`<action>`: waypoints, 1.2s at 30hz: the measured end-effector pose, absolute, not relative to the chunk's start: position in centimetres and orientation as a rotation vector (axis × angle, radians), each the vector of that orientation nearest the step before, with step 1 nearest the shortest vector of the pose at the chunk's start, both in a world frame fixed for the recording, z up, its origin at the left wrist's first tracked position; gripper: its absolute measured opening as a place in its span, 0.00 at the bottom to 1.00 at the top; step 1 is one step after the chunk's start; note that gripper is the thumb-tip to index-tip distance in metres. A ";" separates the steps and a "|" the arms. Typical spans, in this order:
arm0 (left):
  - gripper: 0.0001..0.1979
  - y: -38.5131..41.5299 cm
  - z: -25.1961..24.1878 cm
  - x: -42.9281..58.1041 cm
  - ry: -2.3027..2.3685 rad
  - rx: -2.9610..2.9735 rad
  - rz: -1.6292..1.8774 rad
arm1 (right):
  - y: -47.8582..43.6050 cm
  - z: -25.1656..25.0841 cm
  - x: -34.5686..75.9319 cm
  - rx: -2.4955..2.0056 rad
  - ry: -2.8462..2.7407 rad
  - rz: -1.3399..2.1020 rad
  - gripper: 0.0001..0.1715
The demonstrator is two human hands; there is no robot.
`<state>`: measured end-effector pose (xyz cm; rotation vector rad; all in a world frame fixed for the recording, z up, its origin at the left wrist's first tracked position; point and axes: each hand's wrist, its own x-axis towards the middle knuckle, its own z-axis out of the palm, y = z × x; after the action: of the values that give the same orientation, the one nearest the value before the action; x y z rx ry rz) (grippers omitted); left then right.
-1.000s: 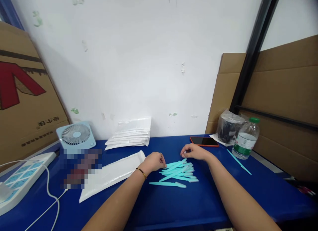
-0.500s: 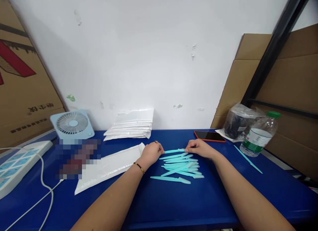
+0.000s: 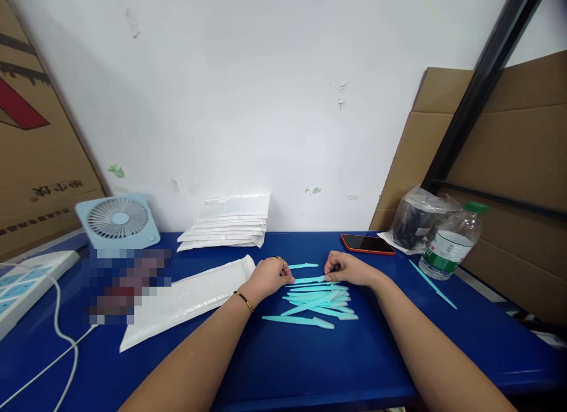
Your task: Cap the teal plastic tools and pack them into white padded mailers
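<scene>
My left hand point(image 3: 271, 274) pinches the handle end of a turquoise eyebrow razor point(image 3: 309, 279). At its other end, my right hand point(image 3: 343, 266) has thumb and finger closed on the tip. This razor lies level between my hands, at the far side of a loose pile of similar razors point(image 3: 316, 299). Beyond it a single razor point(image 3: 305, 265) rests on the blue table, partly behind my left fingers. Nearest me lies a separate razor point(image 3: 297, 321). A white padded mailer point(image 3: 190, 299) reaches under or beside my left wrist.
A stack of white mailers point(image 3: 228, 223) stands against the wall. At left are a small blue fan point(image 3: 119, 220), a power strip point(image 3: 31, 282) and cables. On the right are a phone point(image 3: 367, 244), a bagged dark object point(image 3: 411, 223), a water bottle point(image 3: 452, 243) and another razor point(image 3: 433, 284).
The razor held before now lies on the table beyond the pile. Both hands have shifted slightly nearer to me and grip another razor. The camera view has turned a little right.
</scene>
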<state>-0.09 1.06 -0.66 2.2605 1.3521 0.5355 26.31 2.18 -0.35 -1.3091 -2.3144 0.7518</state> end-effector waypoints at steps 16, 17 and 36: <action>0.08 0.6 0.1 -0.2 1.309 2.447 0.640 | 1.6 1.2 28.6 -1.326 -2.342 0.649 0.19; 0.08 0.4 0.2 0.0 1.297 2.451 0.580 | 1.5 1.2 28.2 -1.327 -2.383 0.660 0.19; 0.10 0.1 1.1 -0.3 1.365 2.423 0.463 | 0.8 2.0 29.3 -1.426 -2.430 0.775 0.19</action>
<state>-0.33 0.10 1.06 2.4229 1.3650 0.4627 29.25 0.75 1.96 -1.4264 -2.4304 0.7752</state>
